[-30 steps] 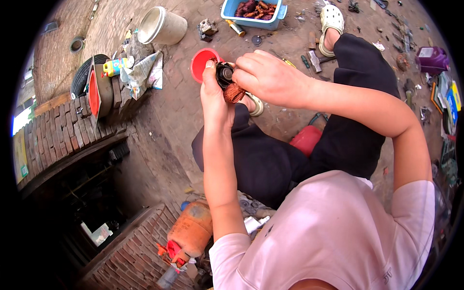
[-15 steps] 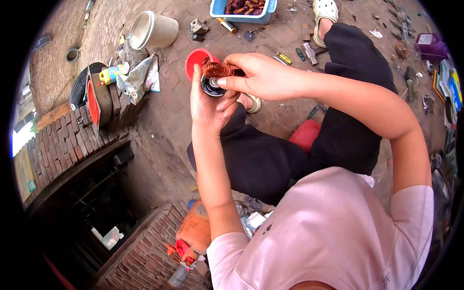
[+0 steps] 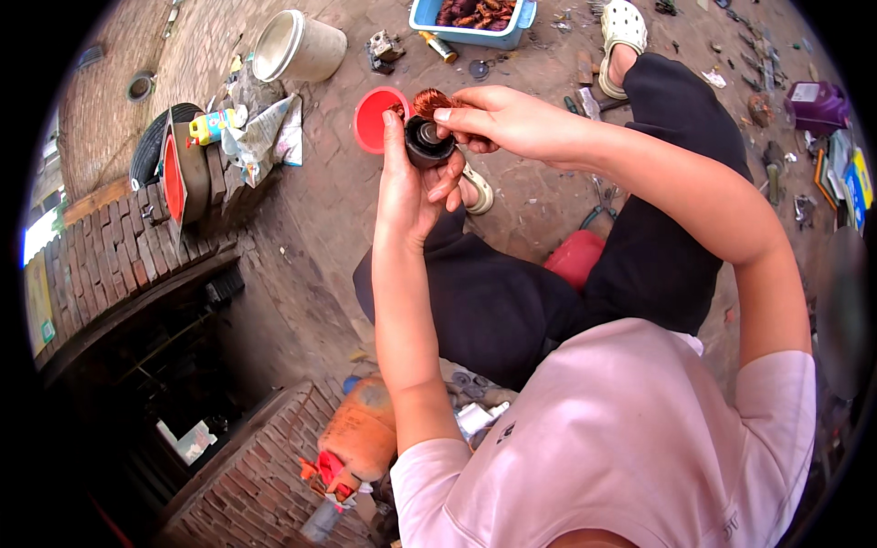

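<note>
In front of me my left hand grips a black round motor housing, its fingers wrapped round the underside and its open end turned up. A metal ring or hub shows inside the housing. My right hand pinches a copper wire winding at the housing's far side. Whether the winding is still joined to the housing I cannot tell. A small bit of copper shows by my left thumb. Just beyond lies a red bowl, partly covered by my left hand.
A blue tub of copper windings stands at the far side, near a white bucket. Pliers and a red object lie between my legs. An orange tank stands at the lower left, and a purple container at the right.
Both hands have shifted slightly right, and the housing has tilted so its black side shows. The copper winding has moved right, away from my left thumb, with my right hand.
</note>
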The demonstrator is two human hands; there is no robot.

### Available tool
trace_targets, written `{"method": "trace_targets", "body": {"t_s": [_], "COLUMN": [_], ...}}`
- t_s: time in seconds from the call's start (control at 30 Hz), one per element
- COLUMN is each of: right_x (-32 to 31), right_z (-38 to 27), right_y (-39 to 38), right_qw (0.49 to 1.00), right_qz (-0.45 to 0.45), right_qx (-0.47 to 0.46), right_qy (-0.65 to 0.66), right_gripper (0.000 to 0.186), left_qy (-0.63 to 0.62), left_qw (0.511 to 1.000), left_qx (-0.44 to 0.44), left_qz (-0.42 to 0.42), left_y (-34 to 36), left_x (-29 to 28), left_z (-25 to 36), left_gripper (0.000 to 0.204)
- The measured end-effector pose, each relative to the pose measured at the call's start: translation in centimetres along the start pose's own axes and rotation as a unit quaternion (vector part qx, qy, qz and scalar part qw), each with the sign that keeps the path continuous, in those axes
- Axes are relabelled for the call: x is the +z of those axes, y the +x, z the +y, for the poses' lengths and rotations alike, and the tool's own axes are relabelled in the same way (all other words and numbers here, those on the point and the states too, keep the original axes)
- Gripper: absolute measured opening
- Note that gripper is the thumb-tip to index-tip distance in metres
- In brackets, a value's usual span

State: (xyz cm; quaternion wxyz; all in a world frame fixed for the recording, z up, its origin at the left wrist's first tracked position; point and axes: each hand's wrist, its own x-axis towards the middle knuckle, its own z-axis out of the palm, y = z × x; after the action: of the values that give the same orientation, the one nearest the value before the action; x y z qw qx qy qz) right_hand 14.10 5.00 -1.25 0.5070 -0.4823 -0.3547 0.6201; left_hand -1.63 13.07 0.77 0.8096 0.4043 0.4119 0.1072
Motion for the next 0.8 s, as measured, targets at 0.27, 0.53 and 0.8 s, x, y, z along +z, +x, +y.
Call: {"method": "trace_targets", "body": {"t_s": [0.27, 0.53, 0.8], "right_x": [0.0, 1.6, 8.8], "right_z": [0.1, 2.0, 5.3], "right_y": [0.2, 0.7, 1.0], "right_qw": [0.999, 0.932, 0.806], "right_qz": [0.009, 0.141, 0.357], "right_qx": [-0.007, -0.237, -0.287], "right_qy": [-0.038, -0.236, -0.375], "right_gripper": [0.041, 0.033, 0.038], "left_qy": [0.009, -0.065, -0.182], "left_qw": [0.999, 0.994, 0.963], "left_qx": [-0.017, 0.08, 0.072], "left_qz": [-0.029, 0.047, 0.185], "left_y": [0.2, 2.0, 3.1], "left_x": [-0.8, -0.2, -3.1], "left_z": [-0.2, -2.1, -1.5], "left_gripper": [0.076, 0.062, 0.053]}}
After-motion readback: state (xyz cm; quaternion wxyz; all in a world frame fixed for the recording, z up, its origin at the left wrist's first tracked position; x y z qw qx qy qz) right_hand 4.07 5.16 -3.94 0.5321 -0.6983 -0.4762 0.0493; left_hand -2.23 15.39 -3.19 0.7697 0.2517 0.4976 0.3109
